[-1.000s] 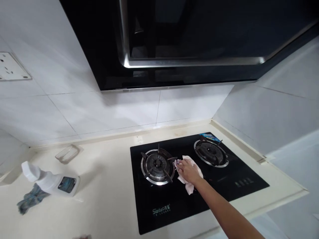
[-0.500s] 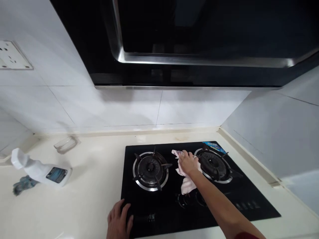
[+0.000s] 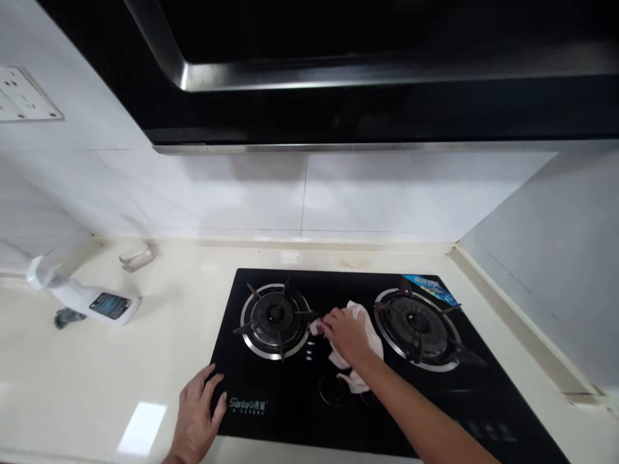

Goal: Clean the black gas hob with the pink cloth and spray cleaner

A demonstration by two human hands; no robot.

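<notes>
Head view of a black glass hob [image 3: 435,393] set in a cream counter [image 3: 145,361]. The right hand [image 3: 345,335] lies palm down on a white cloth [image 3: 368,335], fingers curled over it, pressing it to the glass between the left burner [image 3: 275,317] and the right burner [image 3: 416,327]. The left hand [image 3: 198,412] rests flat, fingers spread, on the hob's front left corner. A white bottle [image 3: 87,299] lies on its side at the counter's far left; a clear dish [image 3: 138,256] sits by the tiled wall [image 3: 377,196].
</notes>
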